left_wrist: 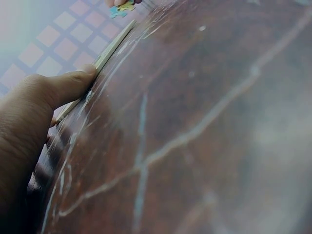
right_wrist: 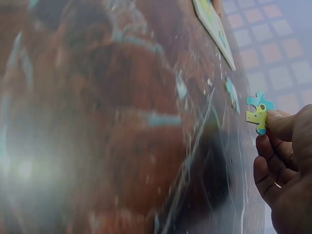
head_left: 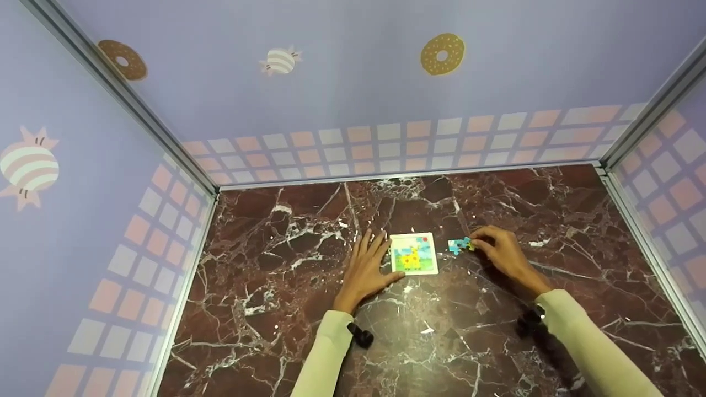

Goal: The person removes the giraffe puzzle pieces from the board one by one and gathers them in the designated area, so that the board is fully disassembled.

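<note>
A small square giraffe puzzle board [head_left: 402, 241] lies flat on the table, with pieces set in it and a pale bare patch at its upper left. Along its left side rests my left hand [head_left: 365, 268], fingers spread and straight, the thumb [left_wrist: 75, 83] against the near edge. To the right of the board, my right hand [head_left: 506, 256] pinches a yellow and blue puzzle piece [right_wrist: 258, 113] between thumb and fingers; a giraffe's face shows on it. Just left of that piece, a light blue puzzle piece [head_left: 454, 247] lies on the table.
The table [head_left: 298, 320] has a dark red, white-veined marble top. Lilac panels with tile and sweet prints enclose it at the back wall [head_left: 353, 99], left and right. Black wrist cameras sit on both sleeves, the left camera [head_left: 361, 335] close over the tabletop.
</note>
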The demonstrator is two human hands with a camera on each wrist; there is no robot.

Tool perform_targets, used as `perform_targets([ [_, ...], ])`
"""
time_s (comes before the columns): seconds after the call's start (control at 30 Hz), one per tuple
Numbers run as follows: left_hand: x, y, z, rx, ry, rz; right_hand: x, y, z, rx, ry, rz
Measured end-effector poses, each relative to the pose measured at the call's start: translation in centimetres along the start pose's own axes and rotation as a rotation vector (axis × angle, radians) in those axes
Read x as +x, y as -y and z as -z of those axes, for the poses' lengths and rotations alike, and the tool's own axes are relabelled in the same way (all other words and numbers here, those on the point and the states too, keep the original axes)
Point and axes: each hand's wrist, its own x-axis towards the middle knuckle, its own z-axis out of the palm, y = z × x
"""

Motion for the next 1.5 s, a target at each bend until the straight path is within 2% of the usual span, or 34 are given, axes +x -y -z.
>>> perform_targets([
  [0.3, 0.1, -0.1, -0.1, -0.001, 0.009, 0.004, 0.1, -1.0, 1.3, -0.075, 0.077, 0.006],
  [0.6, 0.2, 0.1, 0.0, 0.03, 0.003, 0.003, 0.4, -1.9, 1.2, -0.119, 0.112, 0.013],
  [0.8, 0.4, -0.1, 0.1, 0.016, -0.006, -0.011, 0.6, -1.9, 1.0, -0.161, 0.106, 0.033],
  [1.1, -0.1, 0.2, -0.1, 0.006, -0.008, -0.018, 0.4, -2.2, 0.1, -0.176, 0.087, 0.052],
  [1.33, -0.2, 0.3, -0.2, 0.007, -0.01, -0.017, 0.1, -2.4, -0.5, -0.169, 0.05, 0.035],
  [1.5, 0.1, 0.2, -0.1, 0.019, -0.016, -0.028, 0.3, -2.4, -0.3, -0.174, 0.033, 0.025],
])
